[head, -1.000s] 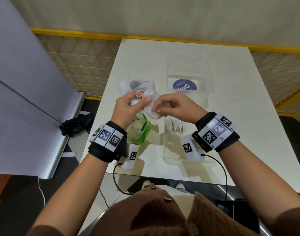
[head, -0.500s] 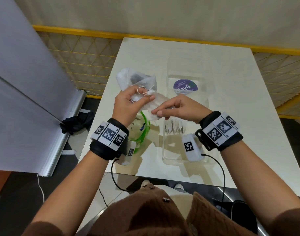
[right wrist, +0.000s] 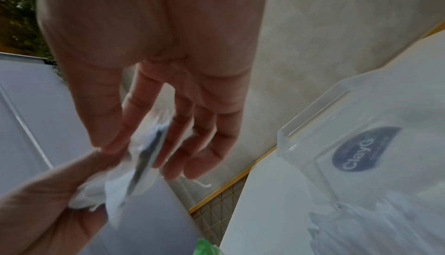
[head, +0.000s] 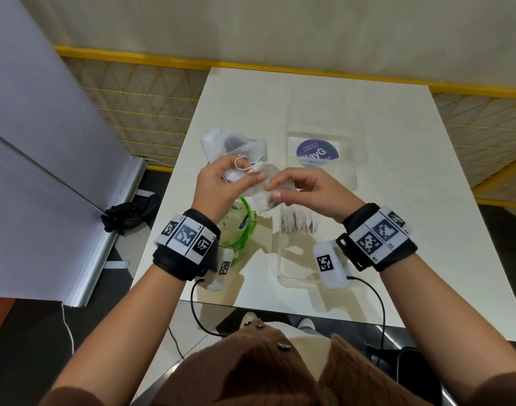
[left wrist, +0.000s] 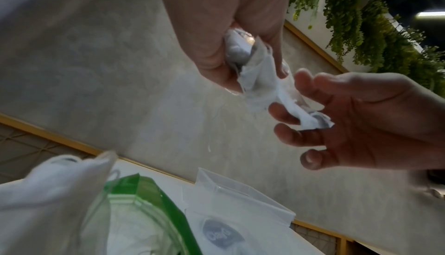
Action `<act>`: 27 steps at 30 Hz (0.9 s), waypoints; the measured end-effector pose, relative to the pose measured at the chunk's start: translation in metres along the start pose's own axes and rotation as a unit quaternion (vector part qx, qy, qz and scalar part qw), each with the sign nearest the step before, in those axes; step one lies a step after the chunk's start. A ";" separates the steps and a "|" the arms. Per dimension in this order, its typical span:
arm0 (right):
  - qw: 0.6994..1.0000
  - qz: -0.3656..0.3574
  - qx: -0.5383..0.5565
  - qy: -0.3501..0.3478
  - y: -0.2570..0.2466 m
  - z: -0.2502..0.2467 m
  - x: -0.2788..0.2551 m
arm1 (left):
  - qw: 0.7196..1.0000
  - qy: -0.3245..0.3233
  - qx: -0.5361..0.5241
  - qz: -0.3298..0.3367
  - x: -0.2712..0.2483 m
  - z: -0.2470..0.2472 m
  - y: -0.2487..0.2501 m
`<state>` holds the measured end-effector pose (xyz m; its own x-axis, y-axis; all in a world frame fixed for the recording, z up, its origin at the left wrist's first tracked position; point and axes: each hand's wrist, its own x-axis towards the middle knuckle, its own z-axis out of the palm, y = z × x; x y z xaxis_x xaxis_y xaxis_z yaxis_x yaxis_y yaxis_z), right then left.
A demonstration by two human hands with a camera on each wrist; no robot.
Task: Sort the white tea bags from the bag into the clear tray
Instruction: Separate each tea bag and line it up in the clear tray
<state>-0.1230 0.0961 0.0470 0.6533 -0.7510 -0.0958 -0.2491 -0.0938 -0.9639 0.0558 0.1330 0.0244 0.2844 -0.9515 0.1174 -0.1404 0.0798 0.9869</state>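
From the head camera, the left hand [head: 221, 183] pinches a small bunch of white, gauzy paper tea bags [head: 261, 186] above the white table [head: 397, 171], while the right hand [head: 303, 190] nips one bag; it should peel slowly so the strings don't snag. In the left wrist view the held bag [left wrist: 262, 87] is crumpled, dark leaf showing through. The right wrist view shows the clear rectangular plastic tray [right wrist: 313, 106] just beside it, with bags already inside.

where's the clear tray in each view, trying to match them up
Head: clear tray right of centre on the table, under the right hand.
Left wrist: bottom centre.
Right wrist: right side.
Shared landmark: its round purple sticker.
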 end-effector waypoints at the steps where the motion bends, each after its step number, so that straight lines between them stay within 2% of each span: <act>1: 1.000 0.001 -0.004 -0.001 0.000 0.001 0.001 | 1.000 -0.003 -0.003 -0.001 0.000 0.001 0.000; 6: 0.997 0.026 -0.076 -0.016 0.009 0.008 0.003 | 1.000 0.016 0.000 0.006 0.005 0.001 0.000; 9: 0.995 0.014 -0.098 -0.003 0.008 0.005 0.001 | 1.000 0.013 0.008 0.011 0.005 -0.001 -0.001; 13: 0.974 -0.075 -0.172 0.130 -0.007 -0.001 0.002 | 0.999 0.014 0.039 0.030 0.005 -0.001 -0.006; 16: 0.945 -0.150 -0.247 0.154 -0.017 0.002 0.011 | 0.995 -0.001 0.067 0.068 0.005 0.002 -0.009; 22: 0.925 -0.108 -0.329 0.155 -0.021 0.012 0.024 | 0.993 -0.010 0.069 0.098 0.003 0.005 -0.009; 25: 0.924 -0.110 -0.322 0.178 -0.019 0.015 0.026 | 0.994 -0.007 0.061 0.087 0.002 0.006 -0.010; 27: 0.934 -0.107 -0.294 0.172 -0.018 0.016 0.027 | 0.994 -0.008 0.064 0.084 0.003 0.007 -0.013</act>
<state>-0.0894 0.0884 0.0573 0.4895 -0.8301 0.2668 -0.5553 -0.5327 -0.6386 0.0515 0.1270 0.0115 0.2316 -0.9325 0.2771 -0.3047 0.2009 0.9310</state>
